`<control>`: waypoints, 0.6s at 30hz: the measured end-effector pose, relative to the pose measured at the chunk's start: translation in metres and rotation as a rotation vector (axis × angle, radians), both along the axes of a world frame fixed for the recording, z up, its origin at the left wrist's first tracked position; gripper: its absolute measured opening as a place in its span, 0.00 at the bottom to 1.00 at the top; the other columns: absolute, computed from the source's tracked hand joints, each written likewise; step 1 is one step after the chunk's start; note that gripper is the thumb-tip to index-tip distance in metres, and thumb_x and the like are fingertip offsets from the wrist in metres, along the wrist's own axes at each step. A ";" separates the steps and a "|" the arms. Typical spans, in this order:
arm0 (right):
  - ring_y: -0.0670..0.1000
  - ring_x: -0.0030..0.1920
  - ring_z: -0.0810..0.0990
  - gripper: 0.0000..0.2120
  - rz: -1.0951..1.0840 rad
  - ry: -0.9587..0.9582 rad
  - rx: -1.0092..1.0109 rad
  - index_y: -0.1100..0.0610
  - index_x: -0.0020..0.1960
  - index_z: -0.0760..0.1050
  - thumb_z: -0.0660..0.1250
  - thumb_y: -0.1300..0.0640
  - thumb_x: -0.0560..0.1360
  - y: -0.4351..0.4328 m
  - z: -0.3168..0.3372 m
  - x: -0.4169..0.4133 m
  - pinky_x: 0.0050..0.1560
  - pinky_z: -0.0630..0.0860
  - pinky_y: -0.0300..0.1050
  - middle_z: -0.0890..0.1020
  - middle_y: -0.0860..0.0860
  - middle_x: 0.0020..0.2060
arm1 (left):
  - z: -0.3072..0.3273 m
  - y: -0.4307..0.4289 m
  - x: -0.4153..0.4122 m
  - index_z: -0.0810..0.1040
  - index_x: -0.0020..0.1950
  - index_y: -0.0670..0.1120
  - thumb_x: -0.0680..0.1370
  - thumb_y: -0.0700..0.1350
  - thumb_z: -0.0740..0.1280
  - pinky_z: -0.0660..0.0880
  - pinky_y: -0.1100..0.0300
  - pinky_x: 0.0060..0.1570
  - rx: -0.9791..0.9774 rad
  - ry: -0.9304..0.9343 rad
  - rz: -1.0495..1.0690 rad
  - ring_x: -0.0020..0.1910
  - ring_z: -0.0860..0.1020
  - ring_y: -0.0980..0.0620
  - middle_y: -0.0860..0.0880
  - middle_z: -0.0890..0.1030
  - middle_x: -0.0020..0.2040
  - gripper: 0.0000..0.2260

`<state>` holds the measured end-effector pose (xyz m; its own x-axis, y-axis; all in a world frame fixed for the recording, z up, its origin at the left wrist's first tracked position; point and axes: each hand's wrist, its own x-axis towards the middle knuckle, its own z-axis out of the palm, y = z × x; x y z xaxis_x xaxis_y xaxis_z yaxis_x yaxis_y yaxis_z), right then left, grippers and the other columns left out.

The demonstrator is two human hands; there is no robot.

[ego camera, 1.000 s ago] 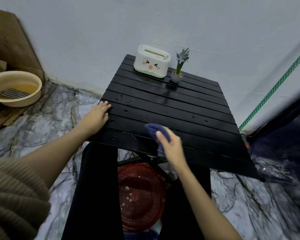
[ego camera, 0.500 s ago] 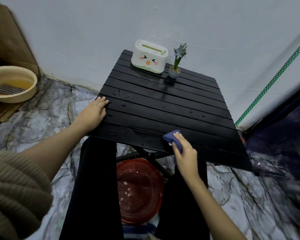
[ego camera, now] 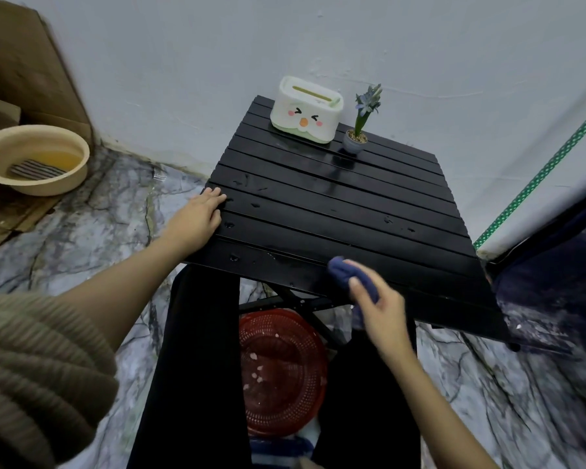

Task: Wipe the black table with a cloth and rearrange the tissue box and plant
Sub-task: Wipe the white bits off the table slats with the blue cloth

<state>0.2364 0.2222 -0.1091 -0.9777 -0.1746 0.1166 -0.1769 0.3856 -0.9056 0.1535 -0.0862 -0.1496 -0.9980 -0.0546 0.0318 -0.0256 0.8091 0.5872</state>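
Right hand (ego camera: 378,306) at the black table (ego camera: 335,204)'s near edge, fingers wrapped around a blue cloth (ego camera: 344,275). Left hand (ego camera: 197,220) flat on the left edge, fingers together. Tissue box (ego camera: 305,110) and plant (ego camera: 361,123) stand side by side at the far edge.

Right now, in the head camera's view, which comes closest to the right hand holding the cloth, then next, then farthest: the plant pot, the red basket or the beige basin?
From the right hand gripping the blue cloth:
1. Red basket, under the black table's near edge, just left of the hand.
2. Plant pot, at the table's far edge beside the tissue box.
3. Beige basin, on the floor far left.
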 end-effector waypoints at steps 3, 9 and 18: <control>0.37 0.41 0.80 0.12 -0.209 0.080 0.145 0.56 0.59 0.75 0.60 0.62 0.78 0.040 0.005 -0.034 0.42 0.74 0.26 0.82 0.50 0.55 | -0.002 -0.002 -0.001 0.63 0.70 0.41 0.78 0.38 0.54 0.54 0.51 0.74 0.003 0.001 -0.004 0.75 0.56 0.46 0.43 0.60 0.75 0.19; 0.56 0.71 0.64 0.20 -0.473 0.031 0.612 0.58 0.68 0.67 0.60 0.57 0.77 0.057 -0.034 -0.086 0.69 0.63 0.50 0.68 0.57 0.70 | -0.002 -0.005 -0.002 0.63 0.71 0.42 0.78 0.39 0.55 0.55 0.51 0.74 0.051 0.014 -0.003 0.75 0.57 0.47 0.43 0.61 0.75 0.20; 0.59 0.73 0.57 0.25 -0.337 0.034 0.717 0.61 0.71 0.59 0.57 0.52 0.78 -0.061 -0.041 -0.183 0.72 0.59 0.53 0.61 0.61 0.73 | 0.015 -0.017 -0.034 0.62 0.71 0.42 0.78 0.39 0.57 0.54 0.54 0.74 0.021 0.063 -0.046 0.75 0.57 0.47 0.43 0.61 0.75 0.20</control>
<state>0.0531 0.1616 -0.1502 -0.9891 0.0867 0.1187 0.0303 0.9105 -0.4124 0.1199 -0.1029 -0.1348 -0.9955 -0.0105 0.0939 0.0485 0.7959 0.6035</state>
